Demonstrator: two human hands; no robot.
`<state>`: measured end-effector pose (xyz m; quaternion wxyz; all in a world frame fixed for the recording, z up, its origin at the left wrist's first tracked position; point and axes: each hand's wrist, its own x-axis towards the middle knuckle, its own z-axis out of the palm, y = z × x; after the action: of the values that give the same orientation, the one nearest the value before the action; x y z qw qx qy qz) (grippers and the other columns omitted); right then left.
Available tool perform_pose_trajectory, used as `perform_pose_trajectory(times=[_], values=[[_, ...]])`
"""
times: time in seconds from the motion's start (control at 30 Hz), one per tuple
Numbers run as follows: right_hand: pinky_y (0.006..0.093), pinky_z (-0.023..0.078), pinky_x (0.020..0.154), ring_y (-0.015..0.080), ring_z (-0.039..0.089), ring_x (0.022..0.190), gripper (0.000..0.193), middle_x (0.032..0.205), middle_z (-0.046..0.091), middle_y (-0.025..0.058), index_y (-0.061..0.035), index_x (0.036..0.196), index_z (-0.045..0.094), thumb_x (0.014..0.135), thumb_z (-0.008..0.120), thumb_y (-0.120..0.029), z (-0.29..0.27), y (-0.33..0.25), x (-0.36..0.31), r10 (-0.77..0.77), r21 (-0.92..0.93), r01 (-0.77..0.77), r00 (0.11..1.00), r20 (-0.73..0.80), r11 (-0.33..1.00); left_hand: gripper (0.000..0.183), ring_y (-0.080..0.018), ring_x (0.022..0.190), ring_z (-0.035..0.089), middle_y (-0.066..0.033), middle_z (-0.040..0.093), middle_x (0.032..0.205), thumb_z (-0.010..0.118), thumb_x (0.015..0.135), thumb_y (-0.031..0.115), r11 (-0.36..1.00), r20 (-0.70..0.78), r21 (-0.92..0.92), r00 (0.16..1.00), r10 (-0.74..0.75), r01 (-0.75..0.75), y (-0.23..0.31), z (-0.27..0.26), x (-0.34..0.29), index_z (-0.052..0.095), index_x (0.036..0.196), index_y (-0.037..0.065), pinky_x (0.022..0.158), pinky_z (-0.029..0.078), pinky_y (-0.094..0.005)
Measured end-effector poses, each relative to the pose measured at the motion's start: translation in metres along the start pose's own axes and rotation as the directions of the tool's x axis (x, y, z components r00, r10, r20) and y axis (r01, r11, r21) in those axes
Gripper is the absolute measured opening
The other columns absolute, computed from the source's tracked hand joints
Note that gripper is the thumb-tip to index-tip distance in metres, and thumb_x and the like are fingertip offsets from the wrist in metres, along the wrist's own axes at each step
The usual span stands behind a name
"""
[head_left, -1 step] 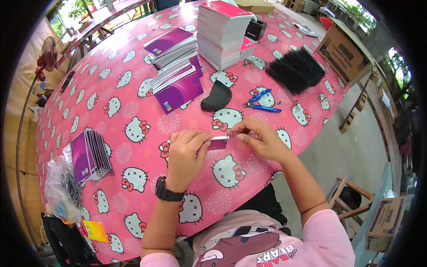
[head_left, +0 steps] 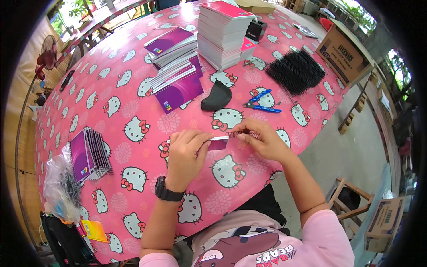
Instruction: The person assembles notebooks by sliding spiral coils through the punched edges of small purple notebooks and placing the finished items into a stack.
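My left hand (head_left: 189,151), with a black watch on its wrist, is closed on a small notebook (head_left: 219,144) with a purple cover. Most of the notebook is hidden under that hand. At its right end, my right hand (head_left: 258,138) pinches a dark spiral binding coil (head_left: 233,134), whose tip meets the notebook's punched edge. How far the coil runs through the holes is too small to tell. Blue-handled cutting pliers (head_left: 263,107) lie beyond my right hand, beside a black curved pad (head_left: 216,96).
A pile of black coils (head_left: 296,71) sits far right, near a cardboard box (head_left: 346,55). At the back stand a tall paper stack (head_left: 220,38) and purple notebooks (head_left: 179,93). Bound notebooks (head_left: 84,155) and a plastic bag (head_left: 60,178) lie left on the pink tablecloth (head_left: 147,155).
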<state>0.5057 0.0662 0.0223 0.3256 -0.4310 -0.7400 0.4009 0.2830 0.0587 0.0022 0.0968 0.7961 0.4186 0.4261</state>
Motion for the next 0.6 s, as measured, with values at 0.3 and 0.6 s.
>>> perform_pose_trajectory(times=[0.3,0.6], values=[[0.0346,0.044,0.073,0.0264,0.058,0.083,0.016,0.087,0.06,0.0125,-0.0008,0.1,0.059,0.086,0.054,-0.007,-0.004,0.002,0.001,-0.127,-0.227,0.131,0.991,0.029,0.965,0.014,-0.0193,0.074,0.056,-0.0025,0.061,0.08,0.065,0.072,0.004,0.999,-0.028,0.022,0.999,0.026,-0.026,-0.001,0.001,-0.002,0.065,0.086,0.009,0.07,0.036,-0.0327],[0.0298,0.043,0.066,0.0138,0.054,0.075,0.025,0.08,0.056,0.0064,-0.0051,0.113,0.052,0.089,0.055,-0.013,-0.008,-0.003,0.004,0.19,0.04,-0.206,0.952,0.24,0.978,0.019,-0.0221,0.079,0.055,-0.005,0.061,0.084,0.066,0.07,0.005,0.999,0.016,0.053,1.0,-0.01,0.009,0.004,-0.002,-0.003,0.063,0.089,0.008,0.072,0.037,-0.0346]])
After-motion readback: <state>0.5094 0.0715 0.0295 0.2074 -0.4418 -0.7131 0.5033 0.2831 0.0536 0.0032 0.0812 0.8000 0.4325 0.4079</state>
